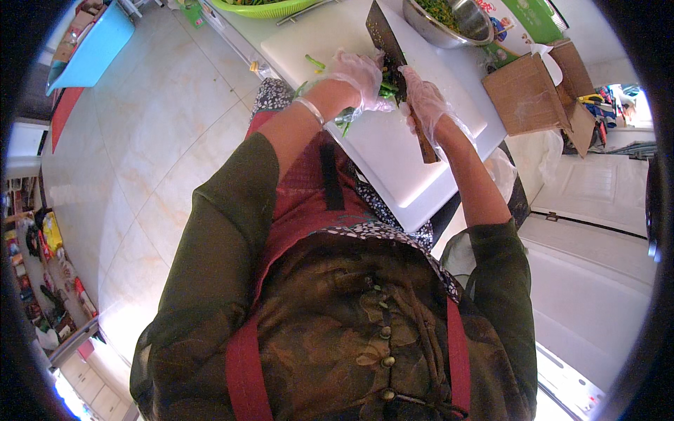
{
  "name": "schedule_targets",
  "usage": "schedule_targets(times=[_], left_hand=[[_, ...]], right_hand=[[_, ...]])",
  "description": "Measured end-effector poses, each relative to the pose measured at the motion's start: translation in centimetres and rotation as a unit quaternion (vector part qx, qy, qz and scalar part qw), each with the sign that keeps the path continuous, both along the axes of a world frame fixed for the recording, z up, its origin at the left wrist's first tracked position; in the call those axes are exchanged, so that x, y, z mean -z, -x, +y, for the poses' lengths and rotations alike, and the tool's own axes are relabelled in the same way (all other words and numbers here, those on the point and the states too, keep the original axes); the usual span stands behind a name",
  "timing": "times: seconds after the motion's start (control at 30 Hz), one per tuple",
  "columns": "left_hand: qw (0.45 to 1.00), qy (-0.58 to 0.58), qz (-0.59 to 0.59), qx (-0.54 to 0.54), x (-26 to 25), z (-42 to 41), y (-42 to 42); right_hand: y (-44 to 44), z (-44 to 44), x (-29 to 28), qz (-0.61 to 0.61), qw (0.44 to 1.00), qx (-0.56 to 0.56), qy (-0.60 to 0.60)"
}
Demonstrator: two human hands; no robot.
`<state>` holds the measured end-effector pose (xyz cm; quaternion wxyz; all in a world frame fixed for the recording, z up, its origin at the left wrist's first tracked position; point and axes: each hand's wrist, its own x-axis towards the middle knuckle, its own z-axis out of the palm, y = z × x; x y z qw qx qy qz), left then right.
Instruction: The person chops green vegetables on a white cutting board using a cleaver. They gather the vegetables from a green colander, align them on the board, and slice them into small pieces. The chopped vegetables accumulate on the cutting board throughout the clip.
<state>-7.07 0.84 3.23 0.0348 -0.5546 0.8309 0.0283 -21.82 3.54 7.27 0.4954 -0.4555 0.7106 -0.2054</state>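
Observation:
My right hand [425, 97], in a clear plastic glove, grips the wooden handle [424, 146] of a cleaver. Its dark, wide blade [386, 39] points away from me, with small bits stuck to its side. Close to the left of the blade, my left hand [359, 79], gloved the same way, holds a bunch of long green vegetables [388, 90] down on a white cutting board [392, 158]. The glove hides most of the bunch. Loose green pieces [315, 61] lie on the board to the left, and a few stalk ends [345, 128] stick out on my side of the hand.
Past the board stand a steel bowl [447, 39] of chopped greens and a green plastic basket [268, 9] with vegetables. An opened cardboard box [521, 94] is at the right. On the floor side at far left is a blue tub [100, 47]. The table edge faces my apron [310, 179].

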Motion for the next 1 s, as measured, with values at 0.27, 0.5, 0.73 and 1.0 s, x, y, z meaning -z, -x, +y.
schedule_targets(times=[0.27,0.5,0.73,1.0], left_hand=[[0.995,-0.082,-0.053,0.018,-1.8,-0.4,-1.3],[0.994,0.089,0.056,-0.031,2.6,1.3,-1.6],[0.996,0.061,0.049,-0.051,2.2,1.2,-1.1],[0.986,0.125,0.078,-0.075,3.0,2.2,-1.2]], right_hand=[[0.3,-0.3,0.6,0.005,1.000,0.003,0.016],[0.3,-0.3,0.4,-0.022,1.000,0.021,0.005],[1.4,1.3,-0.1,0.004,0.998,-0.026,0.052],[2.0,6.4,-5.1,0.039,0.998,-0.032,0.047]])
